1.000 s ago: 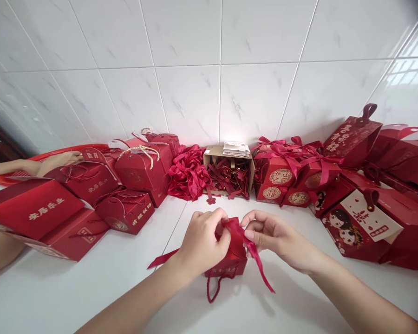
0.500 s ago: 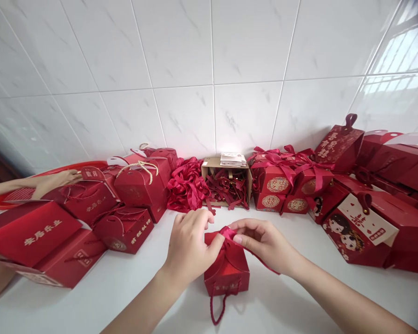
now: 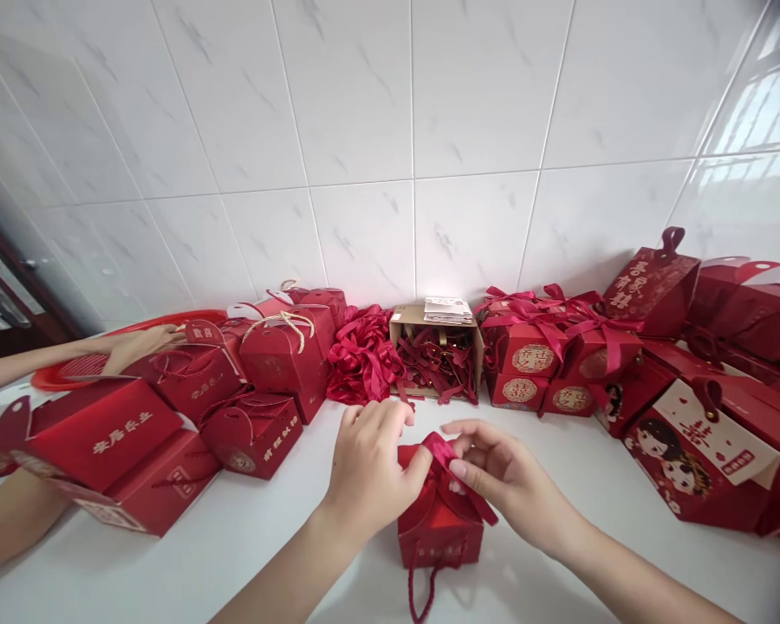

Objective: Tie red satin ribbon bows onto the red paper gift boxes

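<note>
Small red gift box [image 3: 439,529] — cord handle dangling, ribbon [image 3: 443,452] pinched atop by left hand [image 3: 368,472] and right hand [image 3: 503,477].

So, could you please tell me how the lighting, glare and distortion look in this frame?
Head view: even, bright light; window glare on the wall tiles at upper right; soft shadows under the hands and small box; wide-angle bending curves the tile lines and dark corners show; everything reads reasonably sharp.
</note>
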Demonstrator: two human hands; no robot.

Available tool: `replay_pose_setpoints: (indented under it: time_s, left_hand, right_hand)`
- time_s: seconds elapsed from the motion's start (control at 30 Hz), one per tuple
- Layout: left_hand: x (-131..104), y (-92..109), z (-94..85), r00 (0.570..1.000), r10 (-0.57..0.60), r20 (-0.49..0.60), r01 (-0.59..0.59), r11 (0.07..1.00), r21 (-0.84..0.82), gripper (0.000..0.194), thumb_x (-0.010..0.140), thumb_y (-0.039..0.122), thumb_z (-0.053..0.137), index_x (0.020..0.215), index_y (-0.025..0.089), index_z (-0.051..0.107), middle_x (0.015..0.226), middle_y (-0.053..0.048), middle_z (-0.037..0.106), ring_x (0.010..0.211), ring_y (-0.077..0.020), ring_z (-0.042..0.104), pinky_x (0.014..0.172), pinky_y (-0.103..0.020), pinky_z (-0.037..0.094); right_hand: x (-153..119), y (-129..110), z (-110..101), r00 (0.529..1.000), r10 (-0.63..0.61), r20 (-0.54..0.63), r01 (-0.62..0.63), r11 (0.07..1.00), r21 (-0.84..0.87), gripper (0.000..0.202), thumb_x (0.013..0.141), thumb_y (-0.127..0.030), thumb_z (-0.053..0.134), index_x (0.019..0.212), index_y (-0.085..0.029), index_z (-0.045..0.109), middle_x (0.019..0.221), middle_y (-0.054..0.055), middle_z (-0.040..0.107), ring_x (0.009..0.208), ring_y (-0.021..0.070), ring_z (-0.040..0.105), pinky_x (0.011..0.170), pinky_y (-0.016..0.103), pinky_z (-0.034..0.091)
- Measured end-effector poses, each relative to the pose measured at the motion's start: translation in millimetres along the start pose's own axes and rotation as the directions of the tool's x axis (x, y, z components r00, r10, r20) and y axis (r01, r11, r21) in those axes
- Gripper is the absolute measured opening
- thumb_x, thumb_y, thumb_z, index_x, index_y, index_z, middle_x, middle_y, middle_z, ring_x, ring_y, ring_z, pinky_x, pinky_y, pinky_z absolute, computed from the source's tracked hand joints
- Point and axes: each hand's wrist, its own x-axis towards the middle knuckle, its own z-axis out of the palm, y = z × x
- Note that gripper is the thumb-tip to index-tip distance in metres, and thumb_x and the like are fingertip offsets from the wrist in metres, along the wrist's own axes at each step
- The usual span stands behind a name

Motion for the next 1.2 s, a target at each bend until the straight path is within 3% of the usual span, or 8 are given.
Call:
replay_pose_setpoints:
  time_s: [0.13, 0.33, 0.47, 0.8, 0.97, 1.2]
  left_hand:
    - [-0.3, 2.2, -4.8, 0.999, 0.035, 0.006, -0.035, 0.999, -0.01, 0.006, 0.075, 0.017, 0.054, 0.077, 0.019, 0.049, 0.071, -0.001, 0.06, 0.068, -0.0186, 0.057, 0.069, -0.035, 0.037]
    - [-5.3, 9.8, -7.0, 0.999, 0.022, 0.033, -0.019, 0.995, -0.099, 0.023, 0.079, 0.027, 0.055, 0.1, 0.018, 0.049, 0.069, 0.0, 0.056, 0.065, -0.0185, 0.056, 0.062, -0.032, 0.042]
    - [-6.9, 11.4, -5.7, 1.0, -0.006, 0.026, 0.008, 0.997, -0.081, 0.018, 0.081, 0.019, 0.05, 0.099, 0.019, 0.047, 0.065, 0.001, 0.053, 0.062, -0.0175, 0.055, 0.06, -0.031, 0.043]
    - [-4.0, 8.5, -5.3, 0.999, 0.031, -0.009, -0.031, 0.999, -0.038, 0.013, 0.082, 0.022, 0.05, 0.094, 0.018, 0.048, 0.062, 0.002, 0.051, 0.058, -0.0162, 0.054, 0.057, -0.03, 0.043]
    - [-1.4, 5.6, -8.2, 0.997, -0.029, 0.065, 0.033, 0.997, -0.068, 0.017, 0.081, 0.027, 0.053, 0.095, 0.02, 0.049, 0.064, 0.002, 0.053, 0.06, -0.0169, 0.057, 0.059, -0.03, 0.045]
    - [4.2, -0.5, -14.6, 0.979, -0.129, 0.158, 0.152, 0.977, -0.147, 0.02, 0.078, 0.028, 0.057, 0.095, 0.022, 0.049, 0.071, 0.002, 0.056, 0.066, -0.0171, 0.058, 0.066, -0.031, 0.046]
  right_hand:
    - [-3.4, -1.4, -1.7, 0.992, -0.089, -0.089, 0.089, 0.996, -0.005, 0.031, 0.081, -0.038, 0.069, 0.105, -0.023, 0.055, 0.08, -0.002, 0.054, 0.072, 0.0095, 0.053, 0.068, 0.022, 0.045]
    - [-4.4, -9.2, -1.5, 0.992, -0.105, -0.076, 0.107, 0.994, 0.031, 0.026, 0.083, -0.033, 0.068, 0.104, -0.025, 0.054, 0.081, -0.002, 0.053, 0.068, 0.0099, 0.053, 0.064, 0.023, 0.047]
    - [-5.8, -11.7, -1.3, 0.99, -0.123, -0.073, 0.125, 0.992, 0.025, 0.027, 0.083, -0.032, 0.067, 0.106, -0.025, 0.055, 0.081, -0.002, 0.053, 0.067, 0.0091, 0.053, 0.065, 0.022, 0.047]
    - [5.0, 8.1, -3.9, 0.993, -0.078, -0.088, 0.051, 0.959, -0.278, 0.043, 0.08, -0.044, 0.066, 0.114, -0.019, 0.062, 0.079, 0.002, 0.062, 0.075, 0.0157, 0.057, 0.076, 0.032, 0.047]
    - [6.2, 11.1, 1.9, 0.994, -0.07, -0.084, 0.033, 0.924, -0.381, 0.033, 0.083, -0.047, 0.06, 0.094, -0.019, 0.073, 0.079, 0.004, 0.061, 0.076, 0.0176, 0.056, 0.077, 0.033, 0.044]
    - [6.3, 13.6, 3.8, 0.992, -0.032, -0.123, -0.009, 0.947, -0.322, 0.031, 0.081, -0.048, 0.062, 0.082, -0.019, 0.072, 0.081, 0.005, 0.061, 0.076, 0.0181, 0.054, 0.075, 0.032, 0.043]
